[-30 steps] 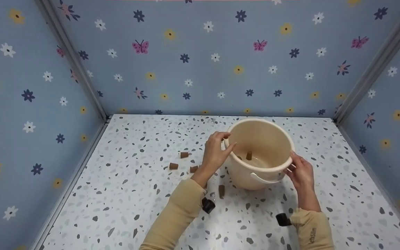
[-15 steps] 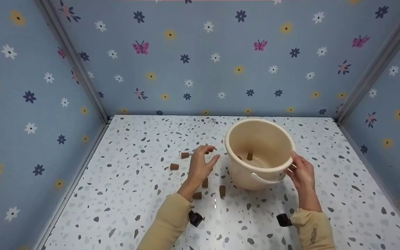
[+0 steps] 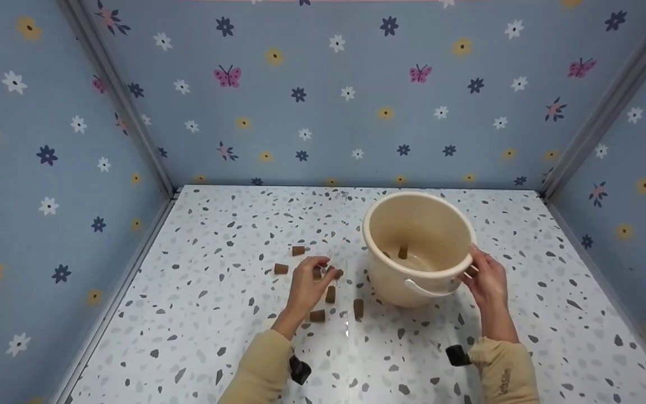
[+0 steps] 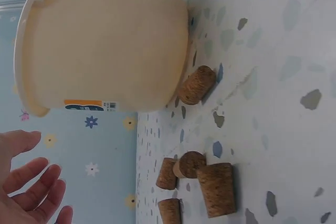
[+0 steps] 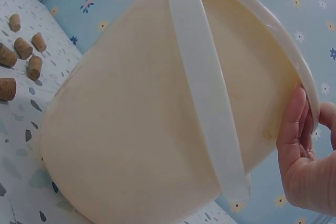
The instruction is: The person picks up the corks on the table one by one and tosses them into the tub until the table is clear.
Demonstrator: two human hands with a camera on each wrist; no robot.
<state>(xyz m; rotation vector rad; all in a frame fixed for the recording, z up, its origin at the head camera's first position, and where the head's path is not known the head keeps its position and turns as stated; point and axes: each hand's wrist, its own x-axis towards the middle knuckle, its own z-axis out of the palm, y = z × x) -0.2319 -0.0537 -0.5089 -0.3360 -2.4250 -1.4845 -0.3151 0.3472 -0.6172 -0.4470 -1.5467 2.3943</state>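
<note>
My right hand (image 3: 490, 280) grips the rim of a cream plastic bucket (image 3: 389, 284) on its right side, with fingers and thumb on either side of the edge in the right wrist view. Inside the bucket, a brown cork (image 3: 402, 251) stands near the bottom, and part of another shows beside it. To the left, my left hand (image 3: 303, 289) hovers over several loose corks, its fingers loosely bent; the left wrist view shows nothing in its grasp. One cork (image 3: 330, 294) lies just below that hand, and another cork (image 4: 198, 85) lies close to the bucket's base.
Scattered on the speckled white tabletop (image 3: 199, 314) are more corks, including one cork (image 3: 281, 269) left of the hand and one cork (image 3: 317, 316) nearer the front. The bucket's white handle (image 3: 427, 289) hangs down its front. Flowered blue panels (image 3: 323, 112) enclose the back and sides.
My left hand has drawn away from the bucket's rim, moving left and down over the loose corks, some of which it had covered. The right hand and bucket stay put.
</note>
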